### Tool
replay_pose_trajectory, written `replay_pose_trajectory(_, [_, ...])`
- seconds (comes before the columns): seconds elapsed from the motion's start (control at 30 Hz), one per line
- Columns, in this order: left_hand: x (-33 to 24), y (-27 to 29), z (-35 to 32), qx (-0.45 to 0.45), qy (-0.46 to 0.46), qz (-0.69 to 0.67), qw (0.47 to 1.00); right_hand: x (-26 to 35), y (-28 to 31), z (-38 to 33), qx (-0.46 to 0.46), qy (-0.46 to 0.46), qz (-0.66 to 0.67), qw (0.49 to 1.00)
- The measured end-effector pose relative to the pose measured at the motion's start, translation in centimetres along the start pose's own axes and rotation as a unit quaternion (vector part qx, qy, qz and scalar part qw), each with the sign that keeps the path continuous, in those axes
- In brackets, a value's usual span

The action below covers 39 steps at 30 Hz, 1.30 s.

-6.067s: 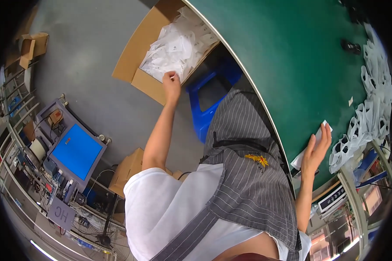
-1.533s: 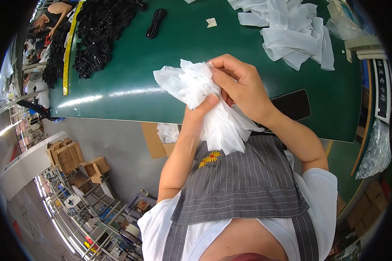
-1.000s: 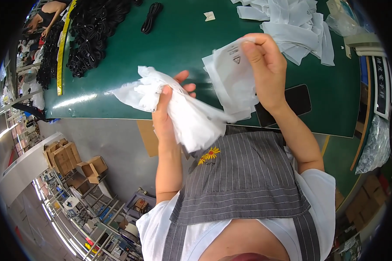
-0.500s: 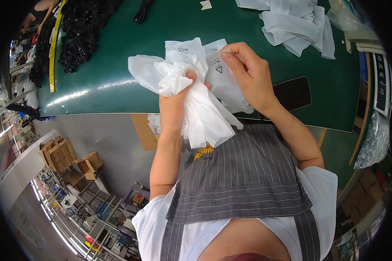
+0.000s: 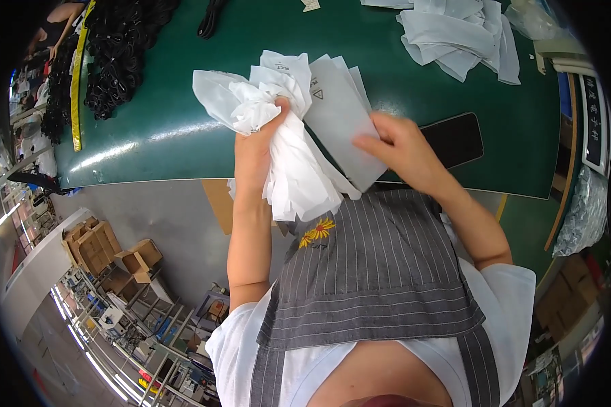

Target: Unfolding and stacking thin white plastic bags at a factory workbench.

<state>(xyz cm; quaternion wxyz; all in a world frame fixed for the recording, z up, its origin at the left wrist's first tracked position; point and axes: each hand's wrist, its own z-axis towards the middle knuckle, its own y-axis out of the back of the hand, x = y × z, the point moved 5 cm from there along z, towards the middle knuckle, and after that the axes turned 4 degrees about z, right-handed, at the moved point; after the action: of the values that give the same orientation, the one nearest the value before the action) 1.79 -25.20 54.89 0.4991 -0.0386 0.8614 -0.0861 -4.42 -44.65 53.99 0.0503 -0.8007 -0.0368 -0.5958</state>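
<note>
From here, some bags [image 5: 343,129] are flat at the right hand [image 5: 407,150], whose grip I cannot tell; the left hand [image 5: 256,154] clamps a bunch [image 5: 300,173] not yet flattened.

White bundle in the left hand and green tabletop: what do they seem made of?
White bundle: probably thin, matte plastic film, as its layers crumple and splay; soft nonwoven fabric isn't ruled out. Green tabletop: smooth and semi-glossy, perhaps a rubber or vinyl covering, since light leaves bright streaks near its front edge.
</note>
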Motion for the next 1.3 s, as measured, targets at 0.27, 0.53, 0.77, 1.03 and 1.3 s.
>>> replay_pose_trajectory(0.27, [1.5, 0.1, 2.3, 0.013, 0.050, 0.066, 0.997, -1.5, 1.0, -5.4, 0.035, -0.172, 0.015, 0.984])
replay_pose_trajectory(0.53, [1.6, -1.4, 3.6, 0.038, 0.034, 0.100, 0.994, 0.3, 2.5, -4.7, 0.004, -0.123, -0.147, 0.981])
replay_pose_trajectory(0.77, [1.5, -0.3, 2.9, 0.031, 0.024, 0.117, 0.992, 1.3, -0.8, 0.7, 0.025, 0.075, -0.189, 0.979])
replay_pose_trajectory(1.03, [0.7, -0.9, -1.5, 0.006, -0.008, 0.097, 0.995, 3.5, -0.3, 2.8, -0.025, 0.089, -0.060, 0.994])
replay_pose_trajectory(1.3, [3.4, 1.0, -2.7, -0.032, -0.010, 0.120, 0.992, 3.6, 0.8, 4.5, -0.163, 0.096, 0.266, 0.945])
